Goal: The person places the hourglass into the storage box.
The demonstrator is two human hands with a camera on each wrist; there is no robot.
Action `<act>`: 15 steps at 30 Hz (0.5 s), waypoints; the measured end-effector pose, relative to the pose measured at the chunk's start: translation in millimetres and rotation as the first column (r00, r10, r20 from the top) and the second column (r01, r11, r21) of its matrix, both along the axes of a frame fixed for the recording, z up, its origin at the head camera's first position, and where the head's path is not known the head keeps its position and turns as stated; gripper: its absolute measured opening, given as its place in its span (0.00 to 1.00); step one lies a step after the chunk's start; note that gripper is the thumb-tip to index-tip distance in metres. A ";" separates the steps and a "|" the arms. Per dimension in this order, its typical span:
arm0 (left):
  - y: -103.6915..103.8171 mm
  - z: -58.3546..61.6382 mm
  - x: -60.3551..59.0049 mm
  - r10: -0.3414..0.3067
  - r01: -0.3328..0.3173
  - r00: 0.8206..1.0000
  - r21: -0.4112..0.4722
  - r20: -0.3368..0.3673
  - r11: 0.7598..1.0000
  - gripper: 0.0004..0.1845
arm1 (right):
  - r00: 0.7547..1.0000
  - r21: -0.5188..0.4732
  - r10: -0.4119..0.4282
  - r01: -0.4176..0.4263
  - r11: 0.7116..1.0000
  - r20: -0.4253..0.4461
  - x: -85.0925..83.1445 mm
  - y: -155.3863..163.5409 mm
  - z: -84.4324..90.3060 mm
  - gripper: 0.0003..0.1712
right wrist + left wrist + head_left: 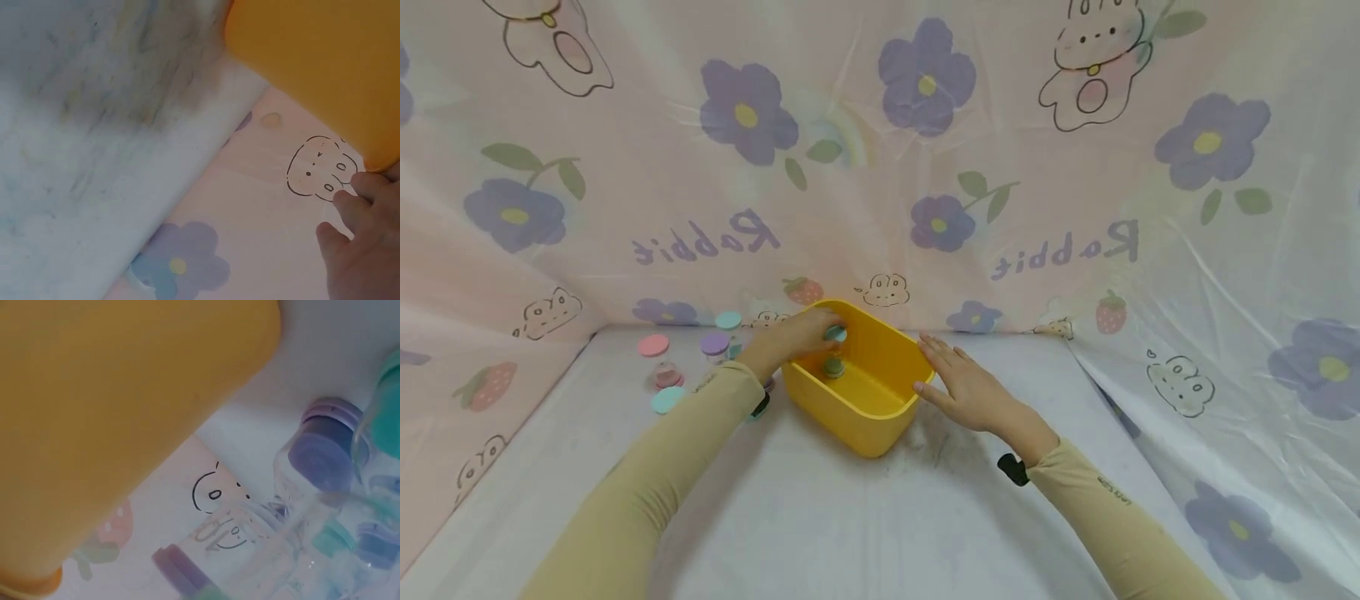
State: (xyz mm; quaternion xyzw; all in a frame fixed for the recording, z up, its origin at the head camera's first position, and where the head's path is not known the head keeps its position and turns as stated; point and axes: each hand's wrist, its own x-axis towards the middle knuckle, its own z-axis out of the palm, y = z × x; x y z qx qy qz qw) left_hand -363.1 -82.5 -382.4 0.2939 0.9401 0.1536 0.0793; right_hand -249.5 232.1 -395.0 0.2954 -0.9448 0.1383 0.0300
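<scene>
A yellow bin (pixel 853 417) stands on the white-covered table. My left hand (pixel 793 337) reaches over its left rim, and its curled fingers hold a small clear jar with a light-blue lid (pixel 836 333) inside the bin. A greenish round end (pixel 833 367) shows just below that lid. My right hand (pixel 966 387) rests on the bin's right rim, fingers extended and thumb apart; the right wrist view shows its fingertips (pixel 369 186) right at the yellow edge. In the left wrist view the bin's wall (pixel 125 394) fills the upper left, and the left hand is out of sight.
Left of the bin stand several clear jars with coloured lids, among them a pink lid (pixel 653 345), a purple lid (pixel 715 343) and a teal lid (pixel 668 400). The left sleeve partly covers this group. A patterned cloth (pixel 842 192) rises behind the table.
</scene>
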 end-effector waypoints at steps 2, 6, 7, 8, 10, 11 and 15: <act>0.3 -0.2 0.6 0.002 -0.002 1.000 -0.011 -0.008 1.000 0.27 | 1.000 -0.017 -0.004 0.004 1.000 0.004 0.6 -0.6 -0.7 0.45; -0.9 -1.6 0.6 0.007 -0.007 1.000 -0.021 -0.007 1.000 0.27 | 1.000 -0.041 -0.016 0.016 0.999 0.010 -0.3 -2.3 -4.4 0.45; -1.4 -2.1 0.3 0.007 -0.007 1.000 -0.023 -0.007 1.000 0.27 | 1.000 -0.044 -0.017 0.017 0.999 0.007 -0.7 -2.8 -5.5 0.44; -2.0 -2.5 0.2 0.010 -0.010 1.000 -0.022 -0.006 1.000 0.27 | 1.000 -0.048 -0.018 0.018 0.999 0.003 -0.9 -3.3 -6.5 0.44; -2.9 -3.0 -0.4 0.013 -0.013 1.000 -0.012 -0.007 1.000 0.27 | 1.000 -0.055 -0.023 0.023 0.998 -0.006 -1.0 -4.1 -8.1 0.44; -3.1 -3.1 -0.6 0.011 -0.011 1.000 -0.008 -0.012 1.000 0.27 | 1.000 -0.061 -0.027 0.026 0.998 -0.009 -0.7 -4.3 -8.7 0.44; -2.9 -3.1 -1.1 -0.015 0.016 0.999 0.020 -0.044 1.000 0.26 | 0.999 -0.083 -0.050 0.050 0.995 -0.008 1.8 -3.9 -9.6 0.44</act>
